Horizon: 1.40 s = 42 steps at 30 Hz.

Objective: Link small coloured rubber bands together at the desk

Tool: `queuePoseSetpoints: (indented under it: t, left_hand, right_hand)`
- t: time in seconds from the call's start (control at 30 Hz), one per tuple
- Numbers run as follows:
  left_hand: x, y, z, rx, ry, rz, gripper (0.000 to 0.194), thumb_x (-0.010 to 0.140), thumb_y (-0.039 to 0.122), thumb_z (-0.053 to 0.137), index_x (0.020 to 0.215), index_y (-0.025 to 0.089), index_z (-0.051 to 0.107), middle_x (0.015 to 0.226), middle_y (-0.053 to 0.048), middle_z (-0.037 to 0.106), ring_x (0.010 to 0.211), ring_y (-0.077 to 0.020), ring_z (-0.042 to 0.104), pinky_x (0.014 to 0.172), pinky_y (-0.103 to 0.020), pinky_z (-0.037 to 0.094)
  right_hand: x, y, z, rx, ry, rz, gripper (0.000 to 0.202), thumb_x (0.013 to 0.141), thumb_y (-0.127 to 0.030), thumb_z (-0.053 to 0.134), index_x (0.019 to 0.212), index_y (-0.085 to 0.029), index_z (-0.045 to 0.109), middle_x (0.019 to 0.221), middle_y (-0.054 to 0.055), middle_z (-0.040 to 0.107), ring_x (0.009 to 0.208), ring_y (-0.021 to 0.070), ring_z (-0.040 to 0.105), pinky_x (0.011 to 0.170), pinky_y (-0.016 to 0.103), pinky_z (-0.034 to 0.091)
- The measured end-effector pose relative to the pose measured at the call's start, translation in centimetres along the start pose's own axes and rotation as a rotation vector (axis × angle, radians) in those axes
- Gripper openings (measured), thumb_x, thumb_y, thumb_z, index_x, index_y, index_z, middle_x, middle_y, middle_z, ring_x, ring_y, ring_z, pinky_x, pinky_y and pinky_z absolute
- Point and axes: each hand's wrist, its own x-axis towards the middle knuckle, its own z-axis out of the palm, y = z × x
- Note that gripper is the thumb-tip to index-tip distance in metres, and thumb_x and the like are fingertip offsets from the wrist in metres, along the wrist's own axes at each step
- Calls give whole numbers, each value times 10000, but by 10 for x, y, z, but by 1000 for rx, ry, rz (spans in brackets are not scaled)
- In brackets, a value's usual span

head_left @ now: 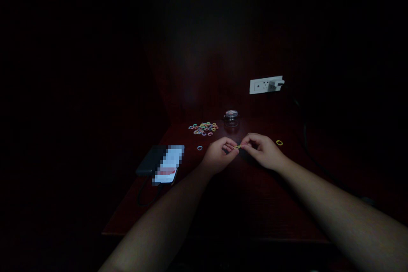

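Between both hands, a small yellow elastic band (237, 147) is pinched just above the table. My left hand (220, 153) grips one side of it with thumb and fingers, while my right hand (263, 149) pinches the other side. Another yellow band (279, 143) lies on the wood to the right of my right hand. A single blue band (199, 148) rests left of my left hand. Farther back is a loose pile of many-coloured elastic bands (204, 128), and beside it stands a clear lidded jar (231, 119).
On the left of the dark red table (255, 212) lie a lit phone (168, 163) and a black slab-like device (150, 160), with a cable by them. A white wall socket (265, 85) holds a plug, whose dark cord runs down the right side. The surroundings are very dark.
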Motion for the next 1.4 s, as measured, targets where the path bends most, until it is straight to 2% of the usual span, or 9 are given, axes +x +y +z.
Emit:
queuePoseSetpoints:
  t: [0.53,0.8,1.1,1.4]
  left_hand:
    - [1,-2,-2,23,33,18,196,767,303,591,852,129,619,777,-34,627,669,-96,536,594,-201,421]
    - [2,-3,0,21,26,18,208,775,329,585,828,133,631,745,-33,633,648,-100,543,584,-205,424]
    - [1,-1,0,1,20,16,225,768,347,598,808,129,637,725,-31,631,630,-96,536,585,-207,427]
    - [0,1,1,-19,6,1,238,766,356,604,811,125,645,713,-37,636,627,-102,543,579,-213,436]
  right_hand:
    - [0,6,2,-5,8,17,140,825,-247,497,802,-155,600,734,37,594,666,143,522,570,248,387]
    - [-2,5,5,160,-30,9,141,772,-236,553,889,-161,579,665,-3,523,580,110,461,536,233,391]
    - [-2,1,1,97,-11,-36,107,779,-236,539,802,-158,610,650,6,524,591,114,453,550,238,387]
    - [-2,-2,1,57,-37,-48,124,784,-259,551,794,-157,621,658,15,531,607,125,479,565,248,403]
